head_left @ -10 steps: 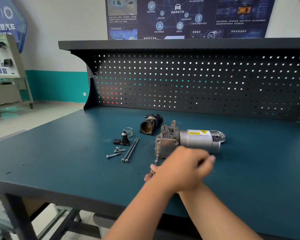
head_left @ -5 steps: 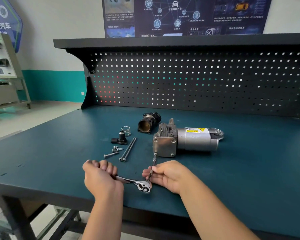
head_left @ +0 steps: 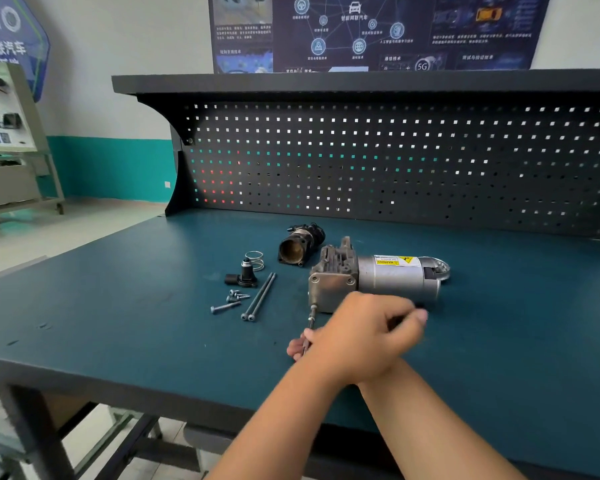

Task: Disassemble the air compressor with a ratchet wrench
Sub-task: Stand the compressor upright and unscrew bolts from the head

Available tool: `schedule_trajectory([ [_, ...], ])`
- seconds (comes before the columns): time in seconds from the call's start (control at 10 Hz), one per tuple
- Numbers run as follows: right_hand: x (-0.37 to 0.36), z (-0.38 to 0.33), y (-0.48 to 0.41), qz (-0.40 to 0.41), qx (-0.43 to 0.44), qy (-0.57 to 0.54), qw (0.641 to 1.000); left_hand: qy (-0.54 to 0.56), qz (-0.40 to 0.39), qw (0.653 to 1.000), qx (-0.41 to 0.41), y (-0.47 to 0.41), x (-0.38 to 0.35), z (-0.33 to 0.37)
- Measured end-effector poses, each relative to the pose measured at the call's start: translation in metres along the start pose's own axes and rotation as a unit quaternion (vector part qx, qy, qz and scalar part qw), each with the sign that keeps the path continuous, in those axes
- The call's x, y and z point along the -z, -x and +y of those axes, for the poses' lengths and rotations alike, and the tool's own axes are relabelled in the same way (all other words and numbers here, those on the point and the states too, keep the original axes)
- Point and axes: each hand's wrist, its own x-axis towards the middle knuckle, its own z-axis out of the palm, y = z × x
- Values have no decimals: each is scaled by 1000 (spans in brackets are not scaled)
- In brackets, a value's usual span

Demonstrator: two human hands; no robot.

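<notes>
The air compressor (head_left: 392, 278) lies on its side at the middle of the counter (head_left: 118, 306), its end plate turned toward the lower left so the bolt heads face the person. A thin extension bar (head_left: 312, 315) runs from the plate's lower corner down toward the hands.

The forearms cross. The left hand (head_left: 368, 330) lies on top, its fingers curled round a blurred dark sliver that is probably the handle of the ratchet wrench (head_left: 395, 322), swung out to the right of the bar. Only the fingers of the right hand (head_left: 297, 348) show beneath it. They pinch the bar, likely to keep it straight on the bolt while the handle sweeps.

Left of the compressor, the removed parts are grouped clear of that sweep: two long bolts (head_left: 258, 296), short screws (head_left: 234, 296), a spring (head_left: 255, 259), a black fitting (head_left: 245, 275) and a dark housing (head_left: 300, 244).
</notes>
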Motion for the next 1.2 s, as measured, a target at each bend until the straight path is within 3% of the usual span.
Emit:
schedule_trajectory([
  [0.1, 15, 22, -5, 30, -288, 302, 908, 184, 200, 956, 107, 3, 30, -7],
  [0.2, 16, 13, -2, 80, -363, 383, 846, 417, 403, 790, 198, 15, 58, -32],
  [0.3, 16, 15, -1, 66, -357, 338, 868, 491, 533, 649, 232, 40, 65, -52],
  [0.4, 14, 13, 0, 73, -358, 356, 860, 491, 587, 580, 278, 58, 58, -61],
  [0.5, 14, 14, -1, 85, -352, 363, 859, 466, 558, 632, 268, 49, 56, -60],
  [0.6, 15, 17, -2, 86, -348, 385, 850, 410, 434, 767, 235, 22, 59, -45],
  [0.7, 12, 21, -3, 81, -331, 397, 852, 240, 227, 929, 165, -6, 45, -21],
  [0.8, 9, 20, -2, 68, -313, 414, 852, 45, -17, 998, 49, -11, 9, 1],
  [0.9, 8, 17, 1, 64, -329, 407, 850, 35, 26, 998, 35, -4, 4, 1],
  [1.0, 9, 14, -1, 66, -351, 384, 851, 252, 276, 914, 158, 5, 36, -13],
  [1.1, 10, 11, -1, 75, -386, 368, 843, 457, 470, 720, 229, 28, 63, -45],
  [1.2, 10, 13, -2, 84, -387, 367, 841, 488, 562, 602, 290, 53, 66, -66],
])
